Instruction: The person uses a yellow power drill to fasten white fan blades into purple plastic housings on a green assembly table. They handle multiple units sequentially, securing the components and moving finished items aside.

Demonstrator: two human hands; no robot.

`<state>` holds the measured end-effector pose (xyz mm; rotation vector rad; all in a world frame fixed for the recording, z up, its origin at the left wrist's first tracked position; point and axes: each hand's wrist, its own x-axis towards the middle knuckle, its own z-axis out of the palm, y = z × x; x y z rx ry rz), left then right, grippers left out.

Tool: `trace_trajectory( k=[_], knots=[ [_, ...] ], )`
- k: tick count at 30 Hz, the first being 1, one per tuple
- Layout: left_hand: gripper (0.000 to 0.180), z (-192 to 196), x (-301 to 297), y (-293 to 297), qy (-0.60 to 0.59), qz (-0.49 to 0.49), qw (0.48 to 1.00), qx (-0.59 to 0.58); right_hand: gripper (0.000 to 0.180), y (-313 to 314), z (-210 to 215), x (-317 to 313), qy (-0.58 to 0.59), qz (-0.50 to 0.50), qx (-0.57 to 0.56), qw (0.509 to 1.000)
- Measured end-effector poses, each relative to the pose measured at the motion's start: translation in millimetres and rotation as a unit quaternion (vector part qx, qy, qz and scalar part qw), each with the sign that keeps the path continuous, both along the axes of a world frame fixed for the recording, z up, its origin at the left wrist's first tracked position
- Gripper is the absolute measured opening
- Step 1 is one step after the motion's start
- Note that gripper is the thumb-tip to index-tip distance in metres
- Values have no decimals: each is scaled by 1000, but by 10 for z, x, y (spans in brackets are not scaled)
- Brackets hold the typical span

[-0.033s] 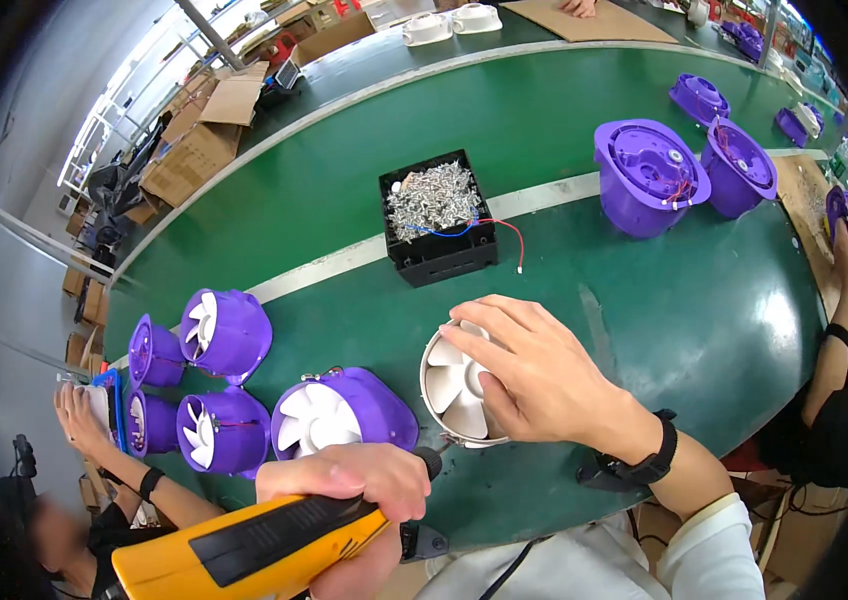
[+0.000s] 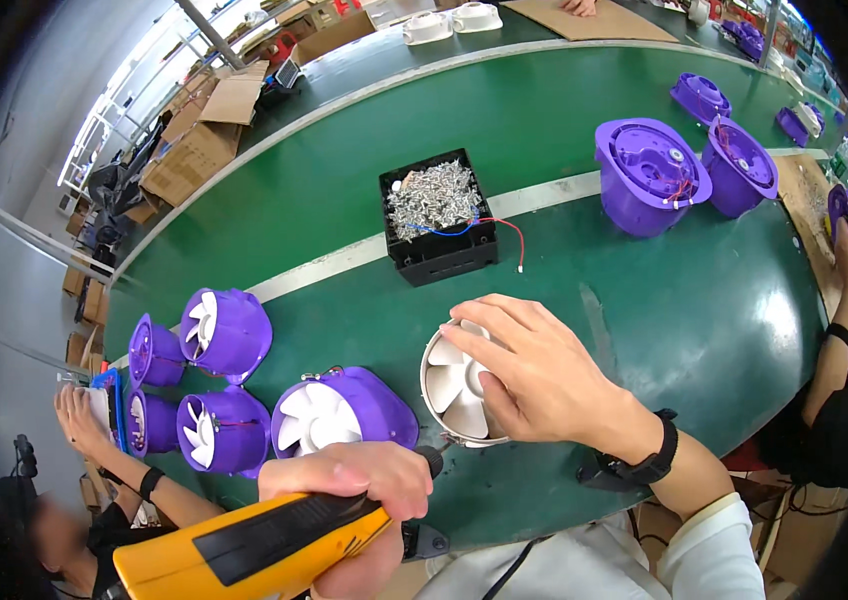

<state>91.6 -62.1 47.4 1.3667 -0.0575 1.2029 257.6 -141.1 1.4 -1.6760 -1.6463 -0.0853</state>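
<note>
My left hand [image 2: 369,500] is wrapped round a yellow and black power screwdriver [image 2: 244,550], its body running to the lower left. Its black nose [image 2: 431,460] points right, and the thin bit reaches the near rim of a white fan [image 2: 456,390], where a small metal piece shows. Whether the bit sits in a screw is too small to tell. Over the fan's right side, my right hand [image 2: 544,375] grips it, fingers across the far rim and thumb on the near side. Just left of the fan lies a purple housing [image 2: 389,405] with white blades inside.
Beyond the fan stands a black bin [image 2: 444,262] of small screws, with red and blue wires on it. Several purple housings [image 2: 229,335] are grouped at left; others [image 2: 644,185] stand at back right. Co-workers' hands [image 2: 84,425] show at the left and right edges.
</note>
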Motion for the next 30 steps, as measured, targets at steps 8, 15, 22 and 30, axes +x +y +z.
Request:
trace_trajectory(
  k=[8,15,22,30],
  knots=[
    [52,95,31,24,69,-92,991,-67,42,0,-2,-3,8,2,0,1000],
    [69,150,102,38,157,-10,987,-29,42,0,24,1,1,-2,5,1000],
    [76,-43,-58,127,163,71,983,-36,48,34,24,170,-72,19,-11,997],
    [75,60,34,122,171,77,982,-14,91,-39,178,-27,-36,-11,-129,991]
  ],
)
